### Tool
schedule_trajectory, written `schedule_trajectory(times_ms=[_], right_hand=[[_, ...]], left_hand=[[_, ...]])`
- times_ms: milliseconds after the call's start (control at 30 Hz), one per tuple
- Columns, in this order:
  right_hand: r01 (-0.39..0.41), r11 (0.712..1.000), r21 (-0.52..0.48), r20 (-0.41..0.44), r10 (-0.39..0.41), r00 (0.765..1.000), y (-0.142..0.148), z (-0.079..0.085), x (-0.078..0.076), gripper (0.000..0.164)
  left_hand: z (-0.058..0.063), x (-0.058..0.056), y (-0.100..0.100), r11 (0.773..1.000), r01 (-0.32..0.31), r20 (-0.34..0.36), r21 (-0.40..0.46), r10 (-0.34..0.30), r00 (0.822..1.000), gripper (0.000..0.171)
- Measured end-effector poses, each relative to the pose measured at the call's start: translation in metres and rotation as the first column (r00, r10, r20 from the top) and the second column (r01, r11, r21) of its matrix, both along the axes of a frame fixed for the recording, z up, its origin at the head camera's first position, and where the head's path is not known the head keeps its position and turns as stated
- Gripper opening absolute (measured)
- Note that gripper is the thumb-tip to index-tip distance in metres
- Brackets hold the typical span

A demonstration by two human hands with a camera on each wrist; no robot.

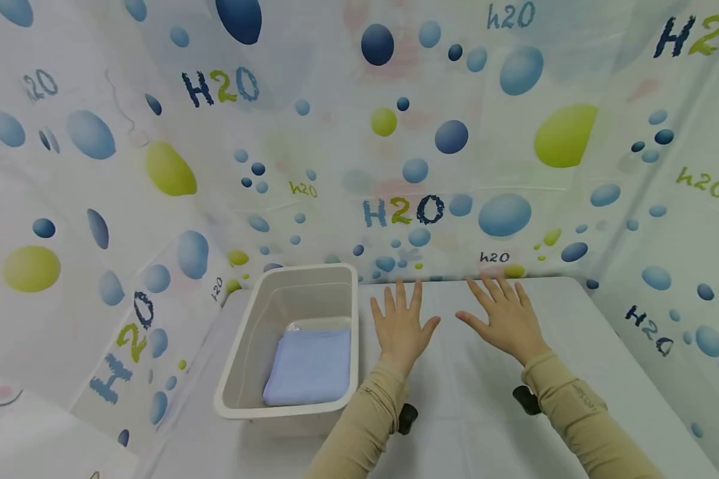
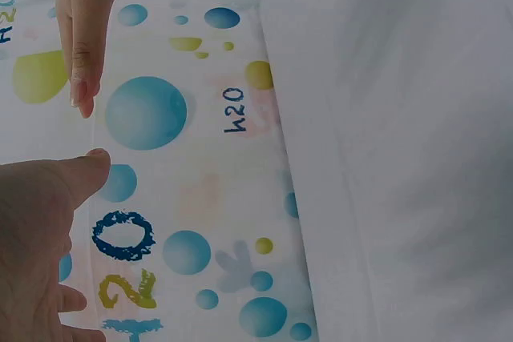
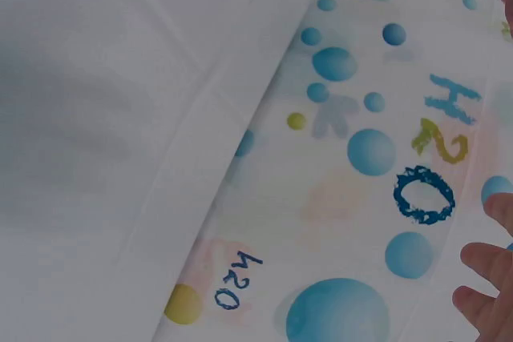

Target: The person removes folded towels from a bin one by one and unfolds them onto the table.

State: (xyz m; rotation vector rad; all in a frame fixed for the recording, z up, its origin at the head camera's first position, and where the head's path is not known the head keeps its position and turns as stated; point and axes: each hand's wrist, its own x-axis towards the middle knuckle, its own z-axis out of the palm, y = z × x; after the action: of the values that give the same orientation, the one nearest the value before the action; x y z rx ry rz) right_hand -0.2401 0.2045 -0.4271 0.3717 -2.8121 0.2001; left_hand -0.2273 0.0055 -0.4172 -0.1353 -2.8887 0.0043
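Observation:
Both hands hang in the air over a white-covered table, palms down with fingers spread. The left hand (image 1: pixel 402 327) is just right of a cream plastic tub (image 1: pixel 230 382) and touches nothing. Inside the tub, on its floor, lies a folded light-blue cloth (image 1: pixel 309 367). To the right, the right hand (image 1: pixel 506 319) holds nothing, its thumb pointing toward the left hand. In the left wrist view the left hand (image 2: pixel 36 234) shows at the left edge, with the right hand (image 2: pixel 90 34) above it. Only fingertips of the right hand (image 3: pixel 490 274) appear in the right wrist view.
The white table (image 1: pixel 575 372) ends at a back edge against a curtain (image 1: pixel 335 153) printed with blue and green drops and H2O lettering. The curtain also runs along both sides. Dark wrist devices (image 1: pixel 526 400) sit beneath the sleeves.

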Motion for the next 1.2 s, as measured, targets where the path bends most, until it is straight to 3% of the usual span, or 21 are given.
schedule_trajectory(times_ms=[233,433,600,767,967,1200], right_hand=[[-0.01,0.999,-0.044,-0.004,0.01,1.0,-0.003,0.005,0.004,0.076],[-0.038,0.997,-0.072,-0.038,0.035,0.999,-0.006,0.008,0.013,0.071],[-0.09,0.991,-0.1,-0.179,0.071,0.981,-0.011,0.01,0.022,0.064],[-0.145,0.981,-0.131,-0.29,0.101,0.952,-0.015,0.01,0.027,0.054],[-0.183,0.968,-0.169,-0.335,0.119,0.935,-0.022,0.009,0.029,0.041],[-0.218,0.952,-0.216,-0.365,0.128,0.922,-0.029,0.003,0.031,0.029]], left_hand=[[0.012,0.008,-0.003,0.999,0.022,-0.012,0.03,-0.022,1.0,0.071],[0.023,0.026,-0.016,0.994,0.054,-0.092,0.1,-0.045,0.995,0.07],[0.025,0.041,-0.032,0.99,0.059,-0.164,0.127,-0.038,0.986,0.068],[0.026,0.055,-0.047,0.985,0.046,-0.179,0.166,-0.016,0.984,0.066],[0.026,0.068,-0.059,0.977,0.044,-0.174,0.21,-0.007,0.985,0.064],[0.023,0.081,-0.07,0.979,0.065,-0.266,0.195,-0.011,0.964,0.052]])
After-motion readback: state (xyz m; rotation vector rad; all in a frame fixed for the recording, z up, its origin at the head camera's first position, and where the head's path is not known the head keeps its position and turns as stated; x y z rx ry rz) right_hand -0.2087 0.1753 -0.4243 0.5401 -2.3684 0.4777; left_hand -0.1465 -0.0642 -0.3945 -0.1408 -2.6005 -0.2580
